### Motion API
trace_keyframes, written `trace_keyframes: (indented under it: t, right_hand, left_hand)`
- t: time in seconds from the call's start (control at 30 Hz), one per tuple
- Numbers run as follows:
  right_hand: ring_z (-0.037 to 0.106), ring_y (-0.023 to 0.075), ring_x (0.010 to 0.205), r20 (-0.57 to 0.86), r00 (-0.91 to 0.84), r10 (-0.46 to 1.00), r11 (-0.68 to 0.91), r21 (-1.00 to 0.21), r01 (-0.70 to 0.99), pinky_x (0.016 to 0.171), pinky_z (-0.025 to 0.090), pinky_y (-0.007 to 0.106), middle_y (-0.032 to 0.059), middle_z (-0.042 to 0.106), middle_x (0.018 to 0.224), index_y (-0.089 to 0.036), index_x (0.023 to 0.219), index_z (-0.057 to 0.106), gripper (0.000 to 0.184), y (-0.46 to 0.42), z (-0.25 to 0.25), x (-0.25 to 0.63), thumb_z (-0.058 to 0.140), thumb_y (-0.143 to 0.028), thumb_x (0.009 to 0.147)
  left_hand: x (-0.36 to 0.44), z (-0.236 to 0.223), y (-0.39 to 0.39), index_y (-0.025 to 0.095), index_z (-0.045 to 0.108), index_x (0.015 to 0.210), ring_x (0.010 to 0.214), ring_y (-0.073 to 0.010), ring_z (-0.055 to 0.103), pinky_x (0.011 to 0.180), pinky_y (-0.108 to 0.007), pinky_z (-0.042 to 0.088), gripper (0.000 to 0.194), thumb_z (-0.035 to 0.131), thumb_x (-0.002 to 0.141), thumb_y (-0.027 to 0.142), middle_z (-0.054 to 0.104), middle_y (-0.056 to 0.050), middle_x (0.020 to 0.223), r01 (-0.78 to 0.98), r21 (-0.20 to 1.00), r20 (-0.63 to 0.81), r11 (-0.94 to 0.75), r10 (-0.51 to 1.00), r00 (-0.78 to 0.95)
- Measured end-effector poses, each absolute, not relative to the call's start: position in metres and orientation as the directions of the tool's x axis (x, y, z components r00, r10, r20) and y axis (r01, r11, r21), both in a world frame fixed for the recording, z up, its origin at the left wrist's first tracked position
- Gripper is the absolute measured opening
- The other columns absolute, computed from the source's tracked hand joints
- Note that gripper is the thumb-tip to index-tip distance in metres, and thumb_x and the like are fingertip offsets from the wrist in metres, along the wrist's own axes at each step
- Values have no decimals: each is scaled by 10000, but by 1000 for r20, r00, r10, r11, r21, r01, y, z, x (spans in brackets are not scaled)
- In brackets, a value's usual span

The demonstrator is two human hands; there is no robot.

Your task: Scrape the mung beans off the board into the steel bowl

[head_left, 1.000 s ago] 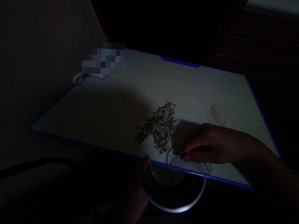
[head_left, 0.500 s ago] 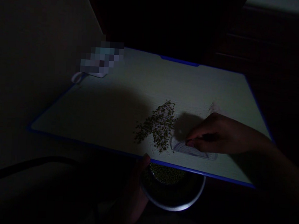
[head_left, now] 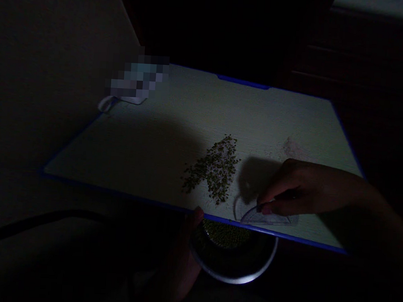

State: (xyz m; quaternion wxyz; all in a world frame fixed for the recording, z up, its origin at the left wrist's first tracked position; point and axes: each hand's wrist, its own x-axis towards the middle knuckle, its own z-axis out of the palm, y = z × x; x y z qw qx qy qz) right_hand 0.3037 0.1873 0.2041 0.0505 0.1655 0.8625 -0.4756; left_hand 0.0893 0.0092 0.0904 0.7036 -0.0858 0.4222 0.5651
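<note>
Between the thumb and fingers of my right hand is a clear plastic protractor, low against the near edge of a white board with a blue rim. To its left lies a pile of small green beans mixed with white grains. A metal-rimmed bowl with green beans inside sits under the board's near edge, which hides its far side. My left hand is closed on the bowl's left side, its thumb up at the board's edge. The left fingers are mostly hidden.
A patch of pale grains lies on the board beyond my right hand. A blurred-out object with a white strap rests at the far left corner. A dark cable curves at lower left, beside a wall. The surroundings are very dark.
My right hand has drawn the protractor nearer to me and slightly right, down to the board's near edge. The left hand, bowl and bean pile stay nearly where they were.
</note>
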Motion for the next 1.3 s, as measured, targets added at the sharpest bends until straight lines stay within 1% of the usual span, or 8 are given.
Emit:
trace_keyframes:
  t: [0.13, 0.23, 0.3, 0.6, 0.8, 0.93, 1.13, 1.3]
  right_hand:
    - [663, 111, 612, -251, -878, 408, 516, -730, 449, 569, 477, 211, 29, 794, 763, -182, 1008, 855, 372, 200, 215, 326, 645, -489, 1011]
    - [703, 149, 656, -232, -814, 533, 520, -669, 531, 582, 500, 239, 35, 814, 804, -215, 1019, 858, 371, 210, 217, 341, 653, -524, 996]
    - [719, 159, 680, -230, -798, 558, 521, -651, 552, 606, 512, 247, 33, 822, 824, -224, 1021, 857, 348, 213, 215, 344, 662, -510, 990]
    - [648, 113, 625, -329, -849, 414, 533, -669, 519, 609, 463, 229, -5, 782, 765, -204, 996, 840, 376, 198, 207, 315, 595, -489, 1017]
    - [666, 118, 639, -309, -864, 397, 527, -694, 491, 626, 460, 236, 13, 800, 794, -193, 1021, 841, 343, 194, 206, 309, 606, -443, 1016]
    - [676, 112, 659, -351, -868, 351, 474, -733, 488, 633, 461, 227, 11, 806, 814, -197, 1048, 842, 311, 190, 205, 304, 630, -423, 1019]
    - [618, 81, 608, -325, -913, 248, 466, -786, 407, 591, 418, 207, 13, 764, 749, -160, 1015, 828, 290, 185, 200, 300, 641, -381, 1032]
    - [612, 77, 611, -318, -917, 239, 466, -791, 396, 594, 421, 201, 15, 751, 747, -146, 993, 815, 308, 183, 201, 299, 636, -392, 1038]
  left_hand:
    - [88, 90, 9, 273, 869, 936, 1322, -332, 700, 1282, -417, 366, 242, 930, 735, 392, 888, 22, 1041, -881, 330, -689, 339, 724, 21]
    - [88, 91, 9, 261, 863, 930, 1352, -320, 679, 1273, -431, 381, 141, 842, 836, 363, 886, 7, 1059, -877, 338, -706, 342, 708, 5]
    - [88, 92, 9, 251, 859, 939, 1372, -313, 664, 1274, -442, 380, 132, 778, 894, 345, 887, -5, 1058, -871, 360, -712, 335, 701, -24]
    - [90, 102, 13, 243, 861, 929, 1357, -286, 677, 1293, -421, 344, 193, 683, 968, 305, 890, 0, 952, -871, 355, -709, 341, 705, -13]
    - [90, 96, 12, 239, 860, 1023, 1360, -296, 674, 1300, -423, 333, 176, 745, 930, 335, 881, 2, 1064, -876, 342, -690, 339, 724, 11]
    - [90, 91, 9, 237, 860, 1050, 1375, -311, 662, 1287, -450, 360, 209, 752, 926, 365, 870, -12, 1142, -884, 306, -694, 354, 718, 47]
    - [90, 88, 9, 258, 867, 911, 1322, -327, 701, 1263, -418, 390, 210, 883, 799, 434, 893, -10, 1006, -871, 348, -663, 346, 748, 32]
    - [90, 84, 6, 253, 858, 1012, 1388, -337, 649, 1244, -469, 417, 265, 827, 848, 460, 887, -23, 1067, -862, 371, -625, 345, 779, 43]
